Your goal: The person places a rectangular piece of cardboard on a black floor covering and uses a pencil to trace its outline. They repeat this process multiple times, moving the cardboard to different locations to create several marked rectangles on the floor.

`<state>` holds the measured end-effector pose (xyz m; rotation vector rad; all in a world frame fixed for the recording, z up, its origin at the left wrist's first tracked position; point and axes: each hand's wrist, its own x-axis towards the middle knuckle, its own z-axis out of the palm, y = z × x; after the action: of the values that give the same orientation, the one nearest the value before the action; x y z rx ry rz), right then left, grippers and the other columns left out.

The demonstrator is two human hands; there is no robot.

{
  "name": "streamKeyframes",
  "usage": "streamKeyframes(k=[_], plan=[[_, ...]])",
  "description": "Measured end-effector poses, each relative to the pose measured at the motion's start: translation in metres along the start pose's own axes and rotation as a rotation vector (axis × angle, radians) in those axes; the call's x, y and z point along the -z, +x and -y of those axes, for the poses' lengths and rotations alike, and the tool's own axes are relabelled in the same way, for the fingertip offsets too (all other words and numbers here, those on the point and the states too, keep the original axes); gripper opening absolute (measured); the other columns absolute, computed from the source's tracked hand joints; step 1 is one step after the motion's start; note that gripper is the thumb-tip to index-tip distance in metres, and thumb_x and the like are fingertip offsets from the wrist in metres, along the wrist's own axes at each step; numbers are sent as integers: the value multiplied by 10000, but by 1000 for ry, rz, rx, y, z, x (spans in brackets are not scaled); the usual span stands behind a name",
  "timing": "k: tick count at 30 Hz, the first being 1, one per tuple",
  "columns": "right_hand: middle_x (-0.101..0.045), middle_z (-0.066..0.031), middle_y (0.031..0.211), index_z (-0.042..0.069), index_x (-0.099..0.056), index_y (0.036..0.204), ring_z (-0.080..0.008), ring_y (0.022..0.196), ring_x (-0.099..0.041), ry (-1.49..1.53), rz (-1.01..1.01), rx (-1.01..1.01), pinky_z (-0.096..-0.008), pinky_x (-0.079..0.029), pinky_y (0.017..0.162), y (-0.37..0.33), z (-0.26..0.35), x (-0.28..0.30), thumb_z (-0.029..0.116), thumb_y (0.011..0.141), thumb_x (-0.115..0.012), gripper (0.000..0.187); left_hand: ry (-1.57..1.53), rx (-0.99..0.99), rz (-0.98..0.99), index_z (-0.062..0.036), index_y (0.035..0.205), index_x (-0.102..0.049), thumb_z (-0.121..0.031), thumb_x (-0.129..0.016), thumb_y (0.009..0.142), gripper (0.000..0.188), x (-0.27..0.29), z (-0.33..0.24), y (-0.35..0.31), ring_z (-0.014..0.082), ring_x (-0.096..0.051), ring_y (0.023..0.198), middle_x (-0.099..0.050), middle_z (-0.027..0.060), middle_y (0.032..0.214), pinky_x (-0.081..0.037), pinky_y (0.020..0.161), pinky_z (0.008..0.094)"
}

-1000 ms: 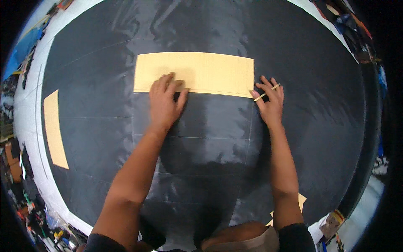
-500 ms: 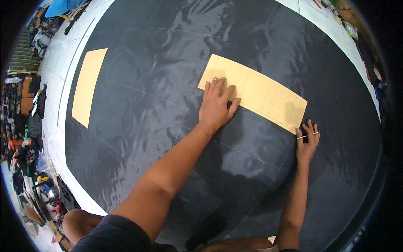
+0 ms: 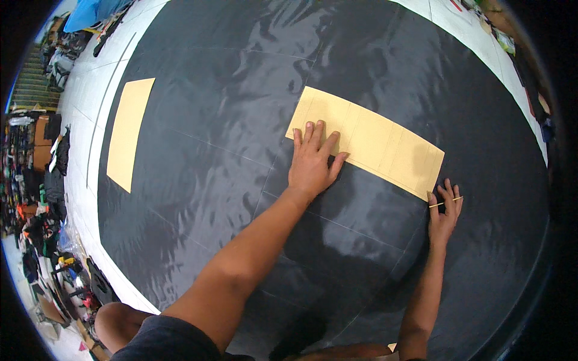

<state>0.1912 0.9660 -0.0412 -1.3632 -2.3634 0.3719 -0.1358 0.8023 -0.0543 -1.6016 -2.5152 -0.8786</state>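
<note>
My left hand [image 3: 313, 157] lies with its fingers spread over the left end of a long tan card template [image 3: 385, 144]. Fine ruled lines cross the card, which rests at a slant on a black sheet [image 3: 198, 162]. At the card's lower right corner is my right hand [image 3: 444, 213], its thumb touching or just beside the edge. A thin pale-yellow stick [image 3: 456, 198], perhaps a pencil, runs through the right hand's fingers. Thin pale lines mark the sheet around the card, several of them meeting its corners.
A second tan card piece [image 3: 130, 135] lies near the sheet's left edge. White tiled floor [image 3: 84, 102] borders the sheet. Clutter [image 3: 66, 271] is heaped along the left side, with a blue bag [image 3: 87, 15] at the upper left. My knee [image 3: 117, 325] is at the lower left.
Everything has shifted slightly downward in the view, both card pieces and hands together. The hands keep the same places on the card.
</note>
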Motion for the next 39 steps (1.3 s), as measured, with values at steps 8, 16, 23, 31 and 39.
streamKeyframes(k=[8,16,23,31,39], plan=[[-687,-99,1325,78,-756,1064,-381,1330,-521,30,-85,90,-512,-333,1130,5,-1,0,245,815,-829,308,81,-30,19,-85,1333,-637,-378,-720,924,509,-5,6,-5,478,-384,1434,-457,266,1513,-216,1193,633],[-668,-50,1365,115,-753,1079,-351,1402,-461,104,-75,-47,-551,-206,1217,0,-7,-4,372,832,-815,362,89,-10,33,-91,1308,-660,-382,-777,884,527,2,-8,1,455,-409,1429,-493,244,1501,-250,1195,577],[-667,-45,1368,122,-756,1078,-342,1402,-463,82,-66,-53,-546,-205,1217,-1,-5,-4,398,823,-816,380,94,-2,47,-87,1300,-663,-387,-783,879,531,4,-6,1,457,-412,1424,-499,245,1492,-254,1192,582],[-667,-40,1366,109,-756,1072,-335,1403,-463,105,-58,-55,-532,-196,1222,1,-5,1,363,806,-838,377,89,-36,20,-69,1277,-665,-409,-781,859,550,1,-8,2,477,-448,1382,-508,253,1464,-300,1153,623],[-691,-140,1187,17,-681,1204,-212,1026,-625,520,-202,-245,-356,-488,893,36,24,2,231,1049,-476,334,50,8,60,-81,1324,-625,-438,-756,872,590,5,-12,2,476,-402,1416,-462,263,1497,-251,1181,618]])
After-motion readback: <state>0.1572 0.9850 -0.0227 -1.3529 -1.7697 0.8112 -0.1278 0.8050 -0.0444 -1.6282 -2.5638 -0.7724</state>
